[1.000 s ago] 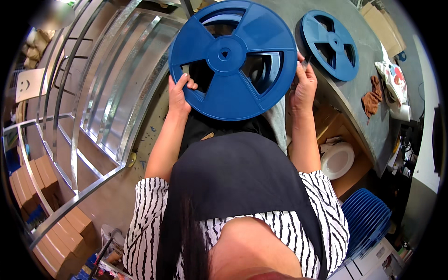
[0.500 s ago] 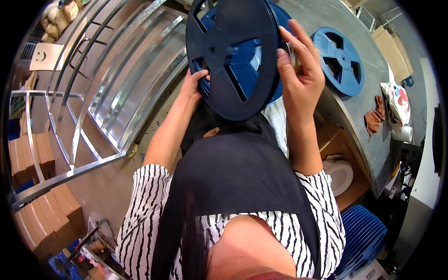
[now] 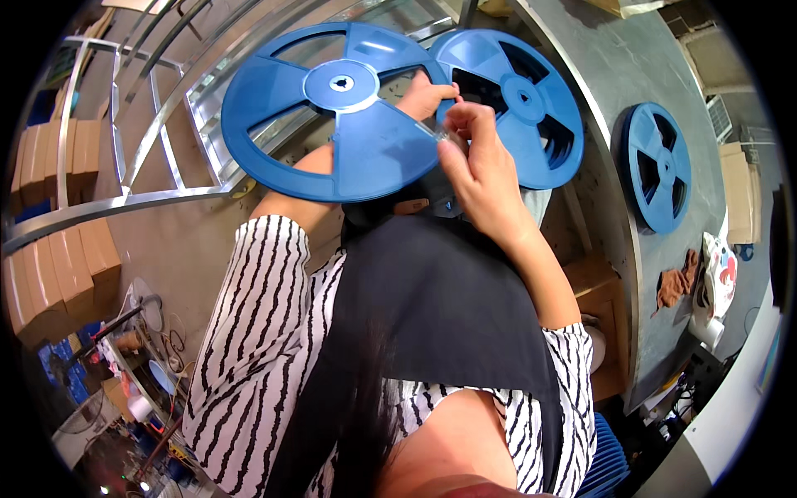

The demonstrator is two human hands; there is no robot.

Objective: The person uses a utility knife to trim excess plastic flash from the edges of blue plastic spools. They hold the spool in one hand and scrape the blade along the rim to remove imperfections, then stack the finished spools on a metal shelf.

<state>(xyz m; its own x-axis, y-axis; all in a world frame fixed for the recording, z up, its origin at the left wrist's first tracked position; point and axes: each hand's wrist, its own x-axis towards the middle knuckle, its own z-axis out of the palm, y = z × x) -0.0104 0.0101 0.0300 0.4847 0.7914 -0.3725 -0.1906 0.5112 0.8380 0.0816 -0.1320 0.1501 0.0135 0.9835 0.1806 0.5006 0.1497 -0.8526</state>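
A large blue plastic reel [image 3: 378, 153] with three cutouts and a pale hub is held up, tilted, in front of me. My left forearm passes beneath it, and my left hand [image 3: 425, 98] shows at its right side, fingers closed on the rim. My right hand [image 3: 486, 170] is closed in a pinch just off that same rim. At its fingertips is a small shiny clear strip [image 3: 433, 133], blurred. Right behind, a second blue reel [image 3: 535, 104] overlaps the first one's edge; what supports it is hidden.
On the grey worktop [image 3: 598, 75] to the right stands a third blue reel [image 3: 664, 166], with a brown cloth [image 3: 677, 282] and a white bag [image 3: 718, 270] nearer me. A metal frame [image 3: 124, 195] rises at left, beside cardboard boxes [image 3: 75, 257].
The held reel has swung left and turned its face up toward me, uncovering the second reel. My right hand has come down and inward, from spread fingers to a pinch.
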